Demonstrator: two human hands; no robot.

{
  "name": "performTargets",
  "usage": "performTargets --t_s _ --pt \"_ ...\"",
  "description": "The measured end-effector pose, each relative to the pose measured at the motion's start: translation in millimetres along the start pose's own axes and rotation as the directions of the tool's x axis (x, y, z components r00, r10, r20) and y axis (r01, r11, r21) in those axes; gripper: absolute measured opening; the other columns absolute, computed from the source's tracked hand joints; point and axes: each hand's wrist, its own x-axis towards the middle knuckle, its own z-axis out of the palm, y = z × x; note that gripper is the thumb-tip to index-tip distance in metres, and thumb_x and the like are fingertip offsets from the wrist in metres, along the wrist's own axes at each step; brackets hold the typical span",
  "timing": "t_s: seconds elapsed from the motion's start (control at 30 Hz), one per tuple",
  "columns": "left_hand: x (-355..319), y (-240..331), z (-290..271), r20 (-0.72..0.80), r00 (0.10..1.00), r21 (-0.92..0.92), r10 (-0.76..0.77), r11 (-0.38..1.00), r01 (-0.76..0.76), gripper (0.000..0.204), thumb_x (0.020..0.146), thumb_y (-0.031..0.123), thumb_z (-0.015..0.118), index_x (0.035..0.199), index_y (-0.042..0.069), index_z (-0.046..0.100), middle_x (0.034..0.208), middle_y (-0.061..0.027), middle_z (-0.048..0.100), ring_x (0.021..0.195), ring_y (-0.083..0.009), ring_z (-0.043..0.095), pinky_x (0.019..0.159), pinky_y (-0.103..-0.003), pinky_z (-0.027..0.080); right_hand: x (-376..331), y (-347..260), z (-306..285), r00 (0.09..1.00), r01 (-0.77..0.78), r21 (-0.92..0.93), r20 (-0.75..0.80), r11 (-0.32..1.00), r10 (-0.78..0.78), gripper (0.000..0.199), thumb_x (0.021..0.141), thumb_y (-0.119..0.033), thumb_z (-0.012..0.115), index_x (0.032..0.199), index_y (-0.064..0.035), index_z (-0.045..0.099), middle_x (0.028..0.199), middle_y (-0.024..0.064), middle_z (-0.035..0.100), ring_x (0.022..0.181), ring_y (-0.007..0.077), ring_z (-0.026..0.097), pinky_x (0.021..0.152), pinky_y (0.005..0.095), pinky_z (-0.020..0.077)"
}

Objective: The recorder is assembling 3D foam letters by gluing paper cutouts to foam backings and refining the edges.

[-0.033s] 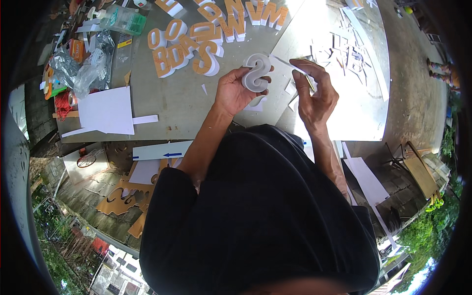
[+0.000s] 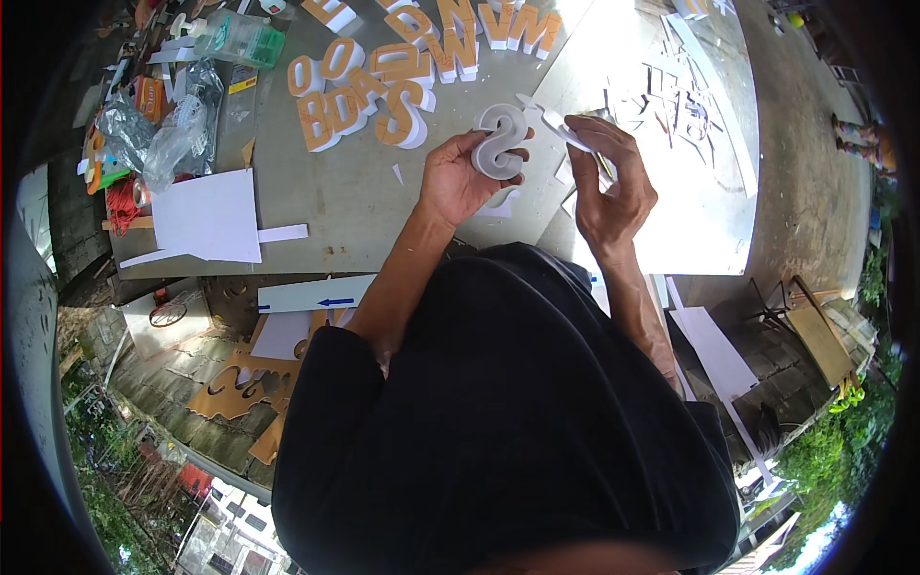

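Left hand (image 2: 455, 182) grips a curvy white letter (image 2: 499, 142) between thumb and fingers, right hand (image 2: 613, 182) pinches a slim white object (image 2: 563, 127) just beside it, brown-faced letters (image 2: 402, 63) beyond, lettered orange box (image 2: 149, 99) far left.

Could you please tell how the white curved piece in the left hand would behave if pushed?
The white curved piece is probably fairly stiff: it shows no sag in the left hand. It may be light for its size, as its face looks recessed inside thin raised walls. Those slim walls might bend or crack if squeezed hard.
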Motion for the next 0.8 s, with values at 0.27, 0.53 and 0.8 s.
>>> performTargets --t_s 0.27,0.53,0.8 --pt "3 -4 11 0.055 0.997 -0.001 0.059 0.998 -0.059 0.058 0.102 0.042 0.041 0.143 0.001 0.041 0.138 -0.0221 0.051 0.125 -0.0301 0.054 0.1 -0.042 0.049 -25 -2 12 0.91 0.225 -0.121 0.382 0.967 -0.164 0.03 0.071 -0.005 0.078 0.099 -0.0068 0.069 0.119 0.005 0.067 0.116 0.0272 0.062 0.09 0.0396 0.0541" --pt "2 -11 5 0.118 0.993 -0.074 0.014 0.997 -0.005 0.055 0.101 0.045 0.047 0.135 0.002 0.047 0.122 -0.018 0.06 0.112 -0.0329 0.062 0.084 -0.049 0.057 -7 -5 2 0.851 -0.093 -0.054 0.514 0.994 0.108 0.099 0.057 -0.022 0.091 0.143 -0.014 0.044 0.155 0.0099 0.037 0.142 0.0344 0.035 0.111 0.0483 0.0403" --pt "2 -20 9 0.031 0.999 -0.098 -0.023 0.995 0.026 0.048 0.103 0.04 0.045 0.131 0.001 0.046 0.119 -0.0159 0.06 0.105 -0.0351 0.065 0.083 -0.047 0.061 -8 6 7 0.795 -0.186 -0.022 0.584 0.982 0.164 0.1 0.061 -0.015 0.088 0.147 -0.0107 0.038 0.151 0.0141 0.041 0.137 0.0375 0.042 0.111 0.0462 0.0431"
